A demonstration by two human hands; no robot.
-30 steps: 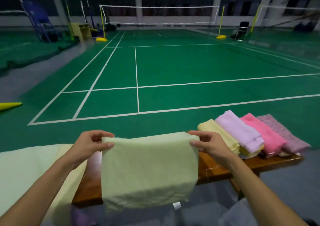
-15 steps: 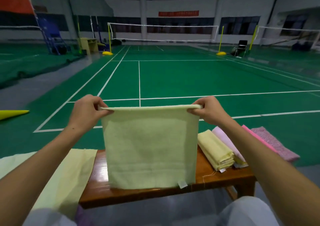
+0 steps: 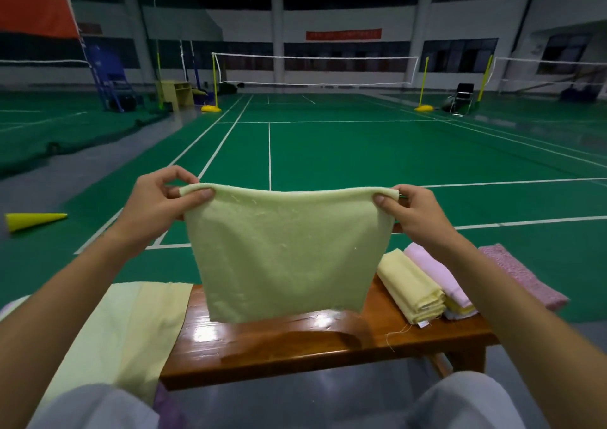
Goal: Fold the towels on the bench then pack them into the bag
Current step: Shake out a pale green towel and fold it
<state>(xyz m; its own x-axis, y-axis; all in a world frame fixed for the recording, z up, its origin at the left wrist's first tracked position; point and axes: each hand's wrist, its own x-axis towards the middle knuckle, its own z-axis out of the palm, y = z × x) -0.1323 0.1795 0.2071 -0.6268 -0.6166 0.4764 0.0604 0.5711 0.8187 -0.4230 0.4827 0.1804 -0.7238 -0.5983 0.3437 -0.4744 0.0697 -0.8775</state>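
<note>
Left hand (image 3: pixel 157 199): pinches the top left corner of a pale green towel (image 3: pixel 285 251).
Right hand (image 3: pixel 414 212): pinches the top right corner.
Towel: hangs folded, above a wooden bench (image 3: pixel 295 343).
Bench: folded yellow towel (image 3: pixel 409 286), lilac towel (image 3: pixel 433 271) and pink towel (image 3: pixel 522 276) lie side by side at right; loose cloth (image 3: pixel 124 330) drapes its left end.

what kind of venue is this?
Most likely an indoor badminton hall: green court floor with white lines, a net strung between yellow posts, more courts either side. The person holds a green towel over a wooden bench.
</note>
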